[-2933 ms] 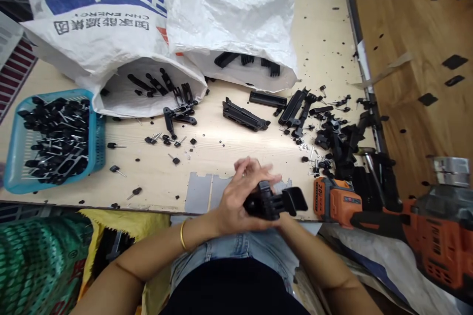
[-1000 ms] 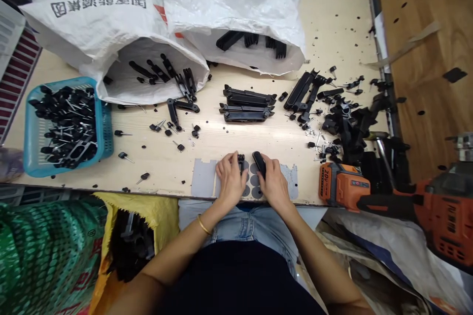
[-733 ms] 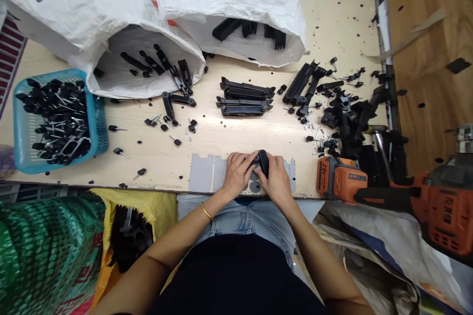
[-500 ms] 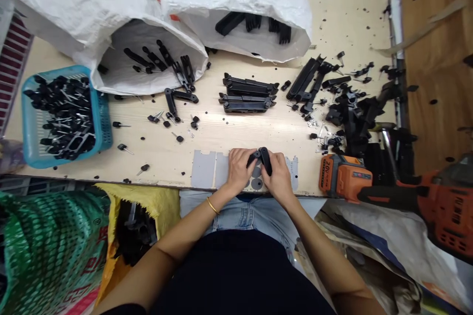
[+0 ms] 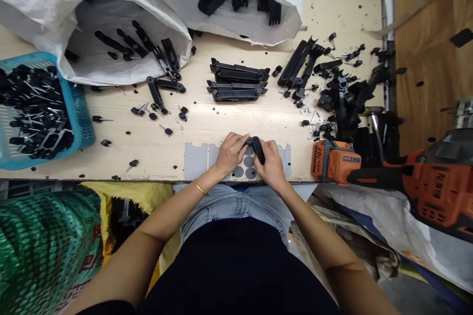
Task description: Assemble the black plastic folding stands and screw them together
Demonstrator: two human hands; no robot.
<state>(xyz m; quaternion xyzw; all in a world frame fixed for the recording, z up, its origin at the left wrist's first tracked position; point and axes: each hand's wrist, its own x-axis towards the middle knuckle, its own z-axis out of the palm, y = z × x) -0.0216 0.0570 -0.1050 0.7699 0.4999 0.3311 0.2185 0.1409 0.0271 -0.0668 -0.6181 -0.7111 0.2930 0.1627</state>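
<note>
Both my hands hold one black hinged part (image 5: 258, 149) over the front edge of the bench. The fingers of my left hand (image 5: 231, 153) pinch its left end, near the joint. My right hand (image 5: 272, 163) is wrapped round its right arm, which slants down toward me. Beneath the hands lies a grey sheet (image 5: 195, 160) with round dark discs (image 5: 238, 172). Behind them, several folded black brackets (image 5: 238, 92) lie in a stack. An angled black bracket (image 5: 170, 84) rests to the left, near loose black-headed screws (image 5: 168, 131).
A blue basket (image 5: 79, 115) full of screws stands at the left. Two white sacks (image 5: 173, 19) with black parts open toward me. At the right are a pile of black parts (image 5: 343, 93) and an orange power tool (image 5: 436, 182).
The view has shifted, so the bench things appear a little higher and further left. My hands have parted slightly at the bottom and more of the discs show between them.
</note>
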